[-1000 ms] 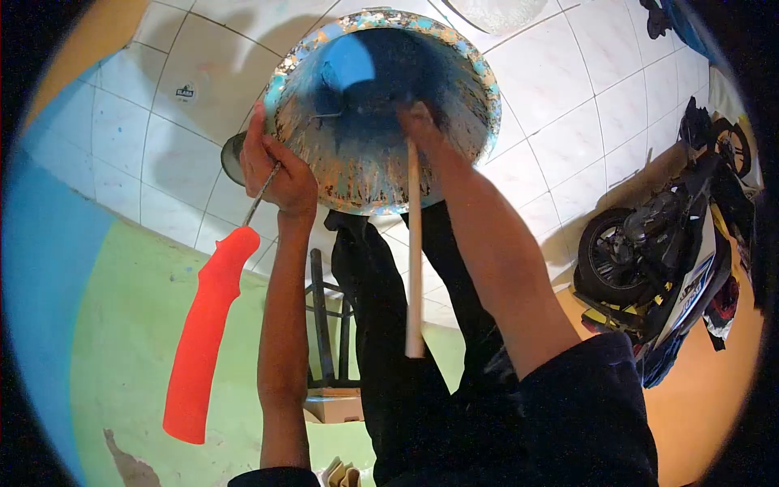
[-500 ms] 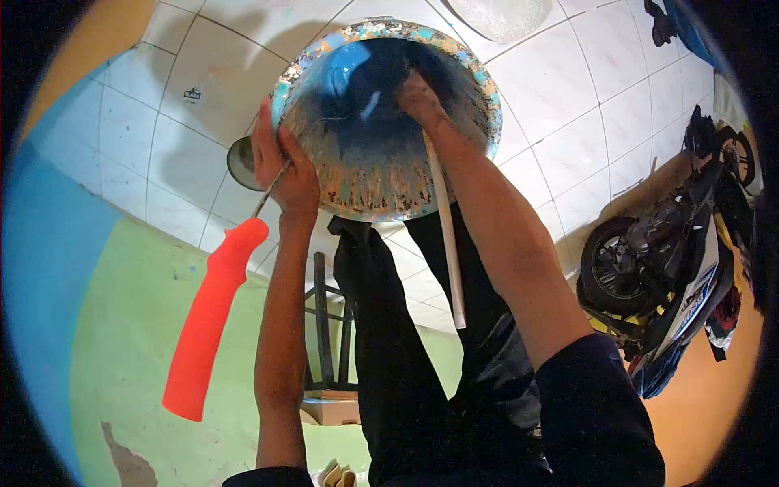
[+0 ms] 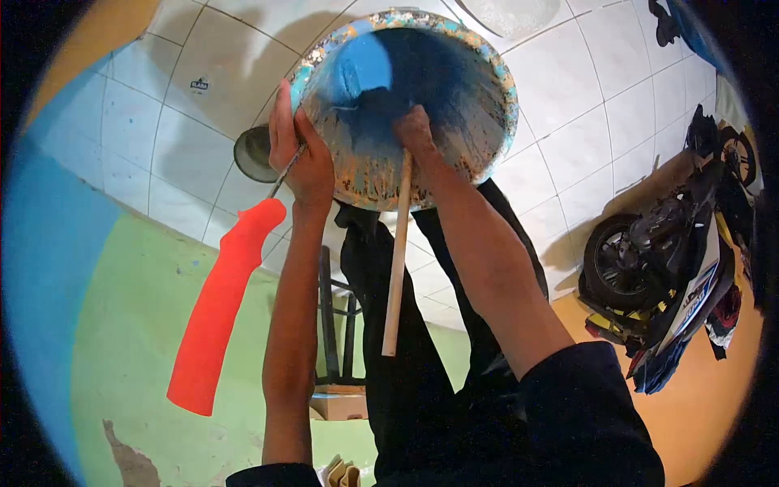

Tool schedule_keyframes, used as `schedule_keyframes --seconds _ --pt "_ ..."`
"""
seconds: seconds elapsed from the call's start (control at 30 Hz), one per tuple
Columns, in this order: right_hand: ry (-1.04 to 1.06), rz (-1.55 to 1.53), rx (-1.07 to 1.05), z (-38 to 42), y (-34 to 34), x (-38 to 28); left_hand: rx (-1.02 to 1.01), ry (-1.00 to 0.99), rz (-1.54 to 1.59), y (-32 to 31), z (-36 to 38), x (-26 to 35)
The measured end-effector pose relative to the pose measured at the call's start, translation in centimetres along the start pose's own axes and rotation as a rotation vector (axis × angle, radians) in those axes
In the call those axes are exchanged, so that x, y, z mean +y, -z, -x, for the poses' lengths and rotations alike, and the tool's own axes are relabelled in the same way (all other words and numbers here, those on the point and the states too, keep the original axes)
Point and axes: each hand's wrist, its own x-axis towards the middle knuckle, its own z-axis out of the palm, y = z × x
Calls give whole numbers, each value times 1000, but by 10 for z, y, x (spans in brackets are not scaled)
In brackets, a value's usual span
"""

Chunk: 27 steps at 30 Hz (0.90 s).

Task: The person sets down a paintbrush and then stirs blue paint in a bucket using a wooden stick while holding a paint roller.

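In front of me a paint-crusted bucket (image 3: 507, 105) tips its mouth toward me, with blue paint (image 3: 369, 65) inside. My left hand (image 3: 304, 158) is closed on the bucket's left rim, thumb inside and fingers outside. A thin metal rod with a red handle (image 3: 219, 312), resembling a paint roller frame, hangs at that same hand; its far end is hidden. Inside the bucket my right hand (image 3: 415, 130) is closed around a pale wooden stick (image 3: 396, 268). The stick's long end sticks out toward me; its other end is lost in the dark interior.
A round dark container (image 3: 253, 154) stands left of the bucket on the white tiled floor (image 3: 560, 81). On the right is a parked motorcycle (image 3: 649, 260). A dark stool (image 3: 329, 325) and a cardboard box (image 3: 339, 406) are near my legs. A pale round object (image 3: 511, 12) lies beyond the bucket.
My right hand has moved down toward the near side of the bucket, and the stick's outer end has swung left. Bucket, left hand and red handle have shifted slightly right in view.
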Motion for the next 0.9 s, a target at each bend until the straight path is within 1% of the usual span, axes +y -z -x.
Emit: schedule_keyframes --seconds 0.07,0.1,0.2,0.27,0.33,0.37,0.4,0.43,0.5,0.53,0.57,0.6,0.67,0.7,0.77,0.83,0.87,0.9 --pt "123 35 100 -3 -14 6 -20 32 7 2 3 1" --pt "185 97 112 -4 -7 4 -25 57 17 1 0 0" --pt "318 512 -315 -5 14 -10 0 2 13 -1 -1 0" --pt "360 653 -453 -6 40 -24 5 -12 13 0 -1 -1" --pt "-569 -604 -179 4 61 -33 6 -6 14 -2 1 -1" --pt "-576 -596 -183 8 66 -32 21 -62 14 -1 2 -3" --pt "-461 -468 -234 7 68 -30 40 -123 12 -1 1 -5" --pt "-341 -340 -281 2 71 -28 44 -125 14 -2 1 -6" --pt "-100 -88 -382 -2 69 -27 85 -89 131 -1 5 -6" --pt "-37 -21 -410 -1 65 -27 85 -83 128 0 8 -6" --pt "28 44 -434 -1 61 -28 98 -143 121 -2 8 -7" --pt "-182 -133 -386 2 56 -29 113 -204 115 -3 8 -8" --pt "-385 -300 -329 0 51 -22 117 -217 105 -4 9 -12" --pt "-241 -197 -392 2 79 -29 109 -232 91 -3 11 -13" --pt "-94 -86 -456 -4 85 -32 128 -220 150 -4 11 -14" --pt "75 108 -733 -19 46 -23 147 -203 210 -6 11 -13" --pt "79 115 -740 -6 34 -17 142 -186 217 -5 10 -12" --pt "275 347 -428 10 25 -4 139 -172 225 -5 9 -12"
